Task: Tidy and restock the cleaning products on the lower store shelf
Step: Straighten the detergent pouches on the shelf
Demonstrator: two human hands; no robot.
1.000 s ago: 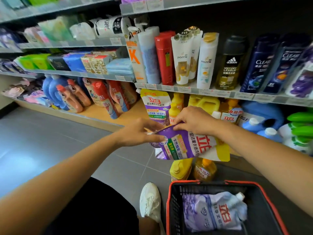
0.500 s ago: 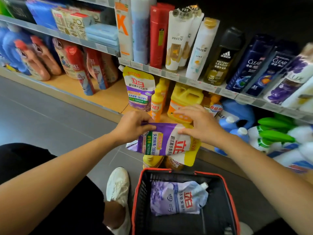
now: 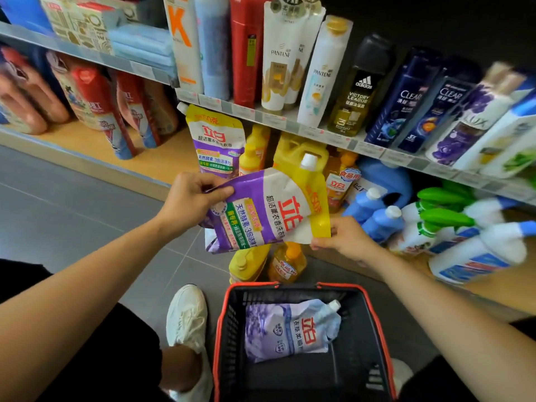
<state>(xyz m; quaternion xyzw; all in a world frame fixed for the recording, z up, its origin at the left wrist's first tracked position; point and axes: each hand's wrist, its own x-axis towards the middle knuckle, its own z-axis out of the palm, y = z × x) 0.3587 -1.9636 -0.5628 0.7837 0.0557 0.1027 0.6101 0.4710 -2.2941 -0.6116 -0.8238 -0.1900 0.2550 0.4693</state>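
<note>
I hold a purple, white and yellow detergent refill pouch (image 3: 269, 210) in the air in front of the lower shelf (image 3: 162, 158), tilted with its spout up to the right. My left hand (image 3: 191, 198) grips its purple bottom corner. My right hand (image 3: 345, 239) pinches its yellow top edge from below. A matching pouch (image 3: 214, 140) stands upright on the lower shelf just behind. Yellow detergent bottles (image 3: 298, 155) stand beside it.
A black basket with a red rim (image 3: 293, 287) sits on the floor below my hands, holding a pale purple pouch (image 3: 287, 332). Two yellow bottles (image 3: 269, 265) stand on the floor by it. Blue bottles (image 3: 377, 216) and white spray bottles (image 3: 452, 236) lie at right. My white shoe (image 3: 185, 314) is left of the basket.
The pouch has been turned from lying flat to tilted with its spout up. My right hand moved from its top edge down to its yellow end. The view shifted closer to the shelf.
</note>
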